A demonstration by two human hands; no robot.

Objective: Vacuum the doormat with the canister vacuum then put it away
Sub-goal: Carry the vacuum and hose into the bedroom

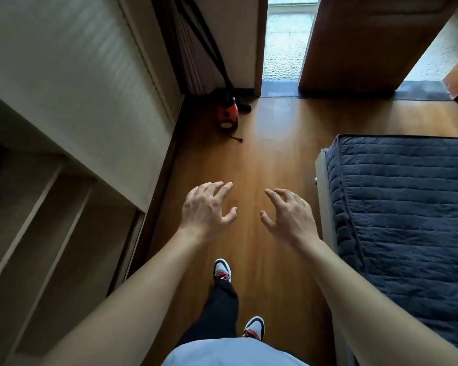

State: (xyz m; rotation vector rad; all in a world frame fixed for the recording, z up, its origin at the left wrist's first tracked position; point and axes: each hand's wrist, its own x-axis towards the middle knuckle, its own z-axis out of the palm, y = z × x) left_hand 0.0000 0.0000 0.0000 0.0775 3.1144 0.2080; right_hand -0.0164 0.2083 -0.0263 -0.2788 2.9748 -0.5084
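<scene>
A red canister vacuum (227, 111) stands on the wood floor in the far left corner by the wall. Its black hose (208, 46) runs up along the wall, and a short cord with a plug (236, 138) trails in front of it. A dark doormat (423, 93) lies at the open doorway, far right. My left hand (206, 208) and my right hand (288, 213) hover over the floor in mid-frame, fingers spread and loosely bent, holding nothing. Both are well short of the vacuum.
A bed with a dark blue quilt (407, 207) fills the right side. A pale cabinet with open shelves (64, 220) lines the left. A brown door (368, 40) stands open at the back. My feet in sneakers (222, 270) are on the wood floor between them.
</scene>
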